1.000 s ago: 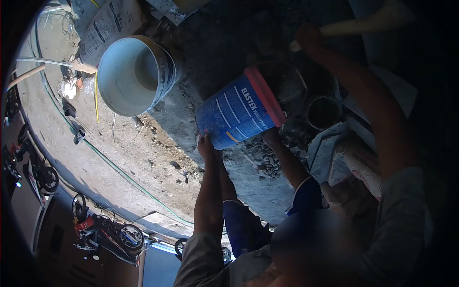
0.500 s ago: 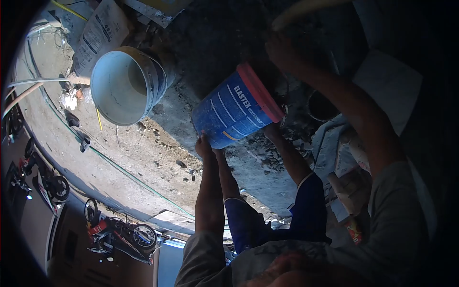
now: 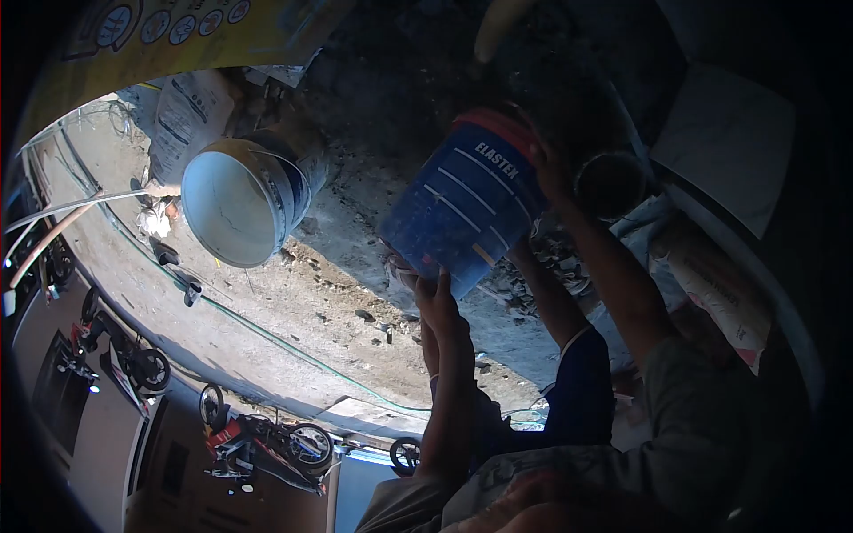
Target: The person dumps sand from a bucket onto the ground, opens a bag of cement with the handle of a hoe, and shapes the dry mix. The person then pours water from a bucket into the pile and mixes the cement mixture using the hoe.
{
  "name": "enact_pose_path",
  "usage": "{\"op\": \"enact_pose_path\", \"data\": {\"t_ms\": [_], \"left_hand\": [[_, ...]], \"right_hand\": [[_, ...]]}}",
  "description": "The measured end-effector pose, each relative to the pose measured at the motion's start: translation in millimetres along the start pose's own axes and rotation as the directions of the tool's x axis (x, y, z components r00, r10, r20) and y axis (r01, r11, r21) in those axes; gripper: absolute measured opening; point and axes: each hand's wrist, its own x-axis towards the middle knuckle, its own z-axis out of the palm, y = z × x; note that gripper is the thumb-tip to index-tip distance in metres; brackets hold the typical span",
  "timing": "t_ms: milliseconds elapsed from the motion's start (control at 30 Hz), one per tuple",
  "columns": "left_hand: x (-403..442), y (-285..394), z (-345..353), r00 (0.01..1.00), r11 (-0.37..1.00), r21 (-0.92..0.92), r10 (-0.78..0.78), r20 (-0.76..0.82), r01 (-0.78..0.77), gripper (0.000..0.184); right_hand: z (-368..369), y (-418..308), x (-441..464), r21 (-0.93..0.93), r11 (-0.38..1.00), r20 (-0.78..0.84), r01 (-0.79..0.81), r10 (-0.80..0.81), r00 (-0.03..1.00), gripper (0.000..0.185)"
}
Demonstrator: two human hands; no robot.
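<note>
A blue bucket (image 3: 462, 200) with white lettering and a red rim is tilted, its mouth toward the upper right. My left hand (image 3: 437, 302) grips its bottom edge from below. At the red rim, on the right side, my right hand (image 3: 551, 173) is closed on the bucket; its fingers are partly in shadow. The bucket's inside is turned away and dark. Beside it, to the left, a pale, open bucket (image 3: 233, 209) with a wire handle lies tipped toward the camera.
A dark round container (image 3: 610, 185) stands right of the blue bucket. A pale wooden handle (image 3: 499, 28) shows at the top. There are rubble (image 3: 533, 289), a printed sack (image 3: 188, 120), a white slab (image 3: 729, 147), a green hose (image 3: 267, 336) and motorcycles (image 3: 258, 449).
My right hand has come down from beside the wooden handle to the blue bucket's rim. The blue bucket and my left hand have shifted right in view. A yellow printed surface now shows at the upper left.
</note>
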Motion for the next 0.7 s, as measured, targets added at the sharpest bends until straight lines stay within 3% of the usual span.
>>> {"op": "enact_pose_path", "data": {"t_ms": [100,167,200,233,300,367,467,500,567,633,700], "left_hand": [[-52.8,59.1,79.5,0.996,0.979,0.191,0.069,0.051,-0.078,0.056],[-71.9,91.2,98.8,0.977,0.9,0.432,-0.027,0.211,-0.068,0.066],[-59.2,79.2,95.7,0.985,0.927,0.364,0.032,0.172,-0.094,0.069],[-46.7,67.8,92.7,0.987,0.946,0.297,0.092,0.132,-0.128,0.072],[1.3,51.3,80.8,0.94,0.89,0.391,0.31,-0.144,-0.233,0.073],[83.4,2.0,36.3,0.984,1.0,-0.019,-0.021,-0.175,0.018,0.073],[126.5,-30.5,11.8,0.972,0.927,-0.331,-0.115,0.204,0.178,0.08],[124.0,-30.0,15.0,0.965,0.916,-0.329,-0.166,0.204,0.228,0.081],[108.7,-18.1,9.9,0.947,0.891,-0.33,-0.264,0.181,0.312,0.083],[85.8,-3.4,-3.1,0.965,0.899,-0.371,-0.164,0.203,0.231,0.082],[58.7,7.6,-22.0,0.975,0.936,-0.299,-0.14,0.17,0.186,0.081]], "right_hand": [[17.9,38.0,50.4,-0.356,0.899,-0.3,-0.256,0.149,0.942,0.052],[5.2,38.9,86.6,-0.29,0.864,-0.166,-0.412,0.378,0.911,0.056],[-3.8,39.6,96.5,-0.275,0.825,-0.088,-0.494,0.49,0.867,0.059],[-5.7,43.8,104.9,-0.312,0.825,-0.075,-0.472,0.474,0.877,0.061],[-8.2,48.8,114.5,-0.391,0.819,-0.035,-0.42,0.443,0.896,0.064],[-13.3,45.7,118.9,-0.41,0.82,-0.015,-0.399,0.432,0.902,0.062],[0.5,82.5,122.8,-0.476,0.82,0.029,-0.318,0.376,0.926,0.056],[2.5,103.3,124.0,-0.506,0.814,0.043,-0.285,0.354,0.934,0.054],[7.0,117.8,123.9,-0.392,0.901,0.086,-0.188,0.24,0.967,0.049],[1.3,81.4,136.2,-0.274,0.93,0.113,-0.246,0.285,0.952,0.046],[-2.9,58.6,118.0,-0.199,0.895,0.171,-0.4,0.434,0.885,0.047]]}}
